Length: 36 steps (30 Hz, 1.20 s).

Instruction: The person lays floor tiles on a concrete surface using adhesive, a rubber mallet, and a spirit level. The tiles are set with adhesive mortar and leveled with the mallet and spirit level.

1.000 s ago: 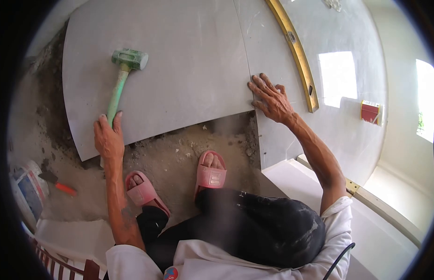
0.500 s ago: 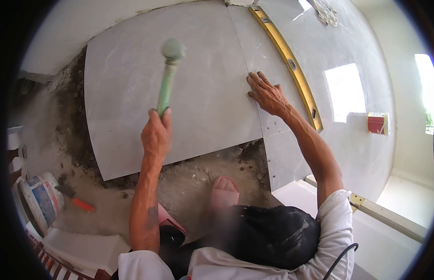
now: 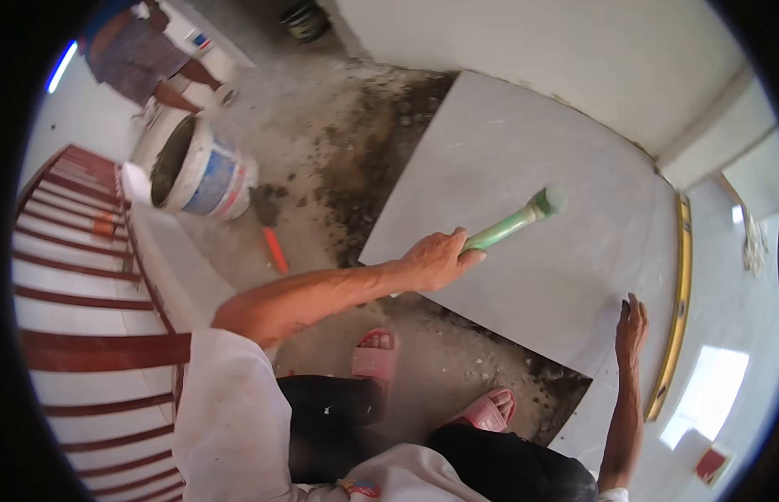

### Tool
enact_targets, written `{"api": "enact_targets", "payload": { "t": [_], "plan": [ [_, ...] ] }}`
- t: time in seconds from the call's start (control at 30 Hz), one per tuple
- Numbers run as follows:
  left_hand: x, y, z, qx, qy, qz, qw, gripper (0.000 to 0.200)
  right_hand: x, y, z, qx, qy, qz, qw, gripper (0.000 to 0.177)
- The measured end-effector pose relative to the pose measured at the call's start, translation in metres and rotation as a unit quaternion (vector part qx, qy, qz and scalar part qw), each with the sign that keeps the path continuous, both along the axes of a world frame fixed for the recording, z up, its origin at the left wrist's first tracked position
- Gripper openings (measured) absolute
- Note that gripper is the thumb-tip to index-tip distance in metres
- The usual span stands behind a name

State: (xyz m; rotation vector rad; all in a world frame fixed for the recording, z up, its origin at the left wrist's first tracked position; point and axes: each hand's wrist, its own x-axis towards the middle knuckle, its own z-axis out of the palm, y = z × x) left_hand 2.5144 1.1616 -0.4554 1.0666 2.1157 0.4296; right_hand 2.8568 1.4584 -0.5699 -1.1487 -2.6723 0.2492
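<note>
My left hand (image 3: 435,261) is wrapped round the green handle of a rubber mallet (image 3: 508,227). The mallet's greenish head overlaps the middle of a large grey floor tile (image 3: 498,151). Over at the tile's right side, my right hand (image 3: 631,328) has its fingers stretched out, the tips at the tile's surface near the seam. A yellow spirit level (image 3: 679,293) lies just beyond that hand on the adjoining tiles.
Left of the tile is rough, mortar-stained floor with an orange-handled trowel (image 3: 274,248) and a white bucket (image 3: 218,180). A dark red railing (image 3: 97,350) runs along the left. Another person (image 3: 138,63) stands at upper left. A red-labelled can (image 3: 710,465) is at lower right.
The view has swung left, bringing the railing and the other person into sight. The mallet, still in my left hand, now slants to the right. My right hand remains by the tile seam.
</note>
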Motion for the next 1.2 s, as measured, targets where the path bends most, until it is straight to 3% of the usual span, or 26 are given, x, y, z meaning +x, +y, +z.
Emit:
{"api": "enact_targets", "payload": {
  "t": [0.1,0.2,0.23,0.33,0.4,0.47,0.53,0.6,0.63,0.73,0.8,0.87,0.93,1.0,1.07,1.1,1.13,1.2],
  "plan": [
    [-0.024,-0.056,-0.007,-0.019,0.064,-0.009,0.998,0.040,-0.058,-0.032,0.019,-0.030,0.109,0.042,0.993,0.018],
    [-0.020,-0.073,-0.041,0.039,0.137,0.003,0.990,0.036,-0.107,-0.039,0.008,-0.015,0.180,0.152,0.972,0.013],
    [-0.020,-0.070,-0.049,0.021,0.091,-0.006,0.996,0.041,-0.120,-0.049,0.008,-0.020,0.183,0.162,0.970,0.012],
    [-0.017,-0.056,-0.070,0.084,0.144,-0.090,0.982,0.052,-0.139,-0.077,0.021,-0.031,0.170,0.228,0.958,0.011],
    [-0.029,-0.047,-0.075,0.095,0.102,-0.132,0.981,0.062,-0.135,-0.087,0.020,-0.093,0.145,0.184,0.968,0.013],
    [-0.043,-0.046,-0.076,0.039,0.170,-0.178,0.968,0.070,-0.127,-0.096,0.033,-0.155,0.107,0.110,0.976,0.021],
    [-0.069,-0.057,-0.086,0.198,0.176,-0.124,0.956,0.050,-0.118,-0.115,0.055,-0.221,0.070,0.004,0.973,0.030],
    [-0.090,-0.079,-0.066,0.194,0.150,0.007,0.969,0.023,-0.115,-0.127,0.066,-0.282,0.063,-0.118,0.950,0.035],
    [-0.092,-0.099,-0.064,0.202,0.155,0.083,0.963,0.016,-0.105,-0.130,0.066,-0.251,0.038,-0.125,0.959,0.039],
    [-0.091,-0.182,-0.105,0.252,0.209,0.258,0.909,0.018,-0.059,-0.137,0.024,-0.187,0.022,-0.180,0.966,0.041],
    [-0.079,-0.239,-0.139,0.119,0.307,0.345,0.879,0.036,-0.033,-0.155,-0.006,-0.236,0.081,-0.195,0.949,0.038],
    [-0.089,-0.306,-0.200,-0.077,0.390,0.453,0.798,0.056,-0.003,-0.173,-0.030,-0.308,0.197,-0.200,0.909,0.035],
    [-0.098,-0.343,-0.206,-0.136,0.354,0.535,0.755,0.066,0.012,-0.183,-0.033,-0.285,0.178,-0.176,0.925,0.033],
    [-0.115,-0.346,-0.189,-0.174,0.288,0.587,0.736,0.077,0.021,-0.183,-0.033,-0.220,0.133,-0.125,0.958,0.032],
    [-0.145,-0.345,-0.194,-0.157,0.258,0.570,0.764,0.083,0.035,-0.179,-0.034,-0.118,0.137,-0.001,0.983,0.030],
    [-0.167,-0.360,-0.190,-0.156,0.253,0.566,0.769,0.086,0.041,-0.181,-0.032,-0.108,0.137,0.012,0.985,0.030],
    [-0.195,-0.383,-0.201,-0.149,0.288,0.528,0.784,0.086,0.043,-0.185,-0.026,-0.118,0.123,0.004,0.985,0.029],
    [-0.249,-0.416,-0.274,-0.122,0.326,0.416,0.840,0.086,0.021,-0.207,0.033,-0.216,0.015,-0.174,0.960,0.027]
  ]
}}
